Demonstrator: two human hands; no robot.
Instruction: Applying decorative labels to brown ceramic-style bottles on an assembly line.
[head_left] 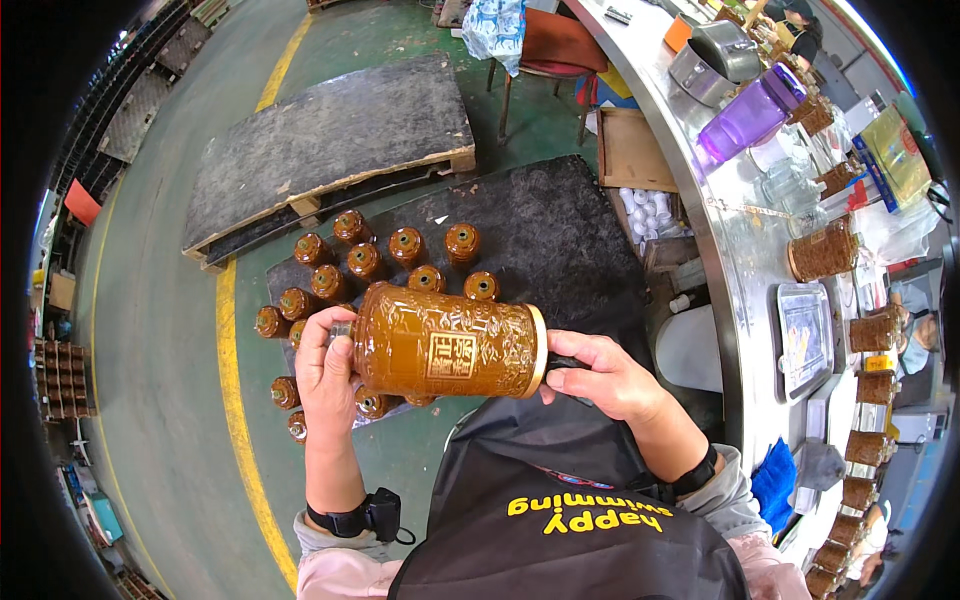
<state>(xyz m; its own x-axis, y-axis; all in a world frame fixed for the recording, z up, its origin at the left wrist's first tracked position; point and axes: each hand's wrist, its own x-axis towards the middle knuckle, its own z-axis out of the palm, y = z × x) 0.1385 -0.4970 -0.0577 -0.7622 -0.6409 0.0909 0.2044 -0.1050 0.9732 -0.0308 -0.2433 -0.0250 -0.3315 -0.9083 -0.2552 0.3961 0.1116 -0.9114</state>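
Close to the person's chest, both hands hold one big brown jar. The jar lies on its side, so its long way runs left to right, from one hand to the other. The left hand is wrapped round the narrow neck end, with the fingers closed on it. The right hand is at the flat bottom end with the gold ring, and its grip is closed on that rim, thumb on top. The jar sits between the two hands, up in the air over the floor, and both hands are about as near to it as each other.

A little farther out, just under and behind the jar, many more brown jars stand upright on a dark mat on the green floor. Their tops look shut, so I cannot tell what is inside.

To the right runs a long shiny surface. On it stand a purple bottle, a metal pot and a row of brown jars.

Farthest away lies a flat wooden pallet with a dark top.
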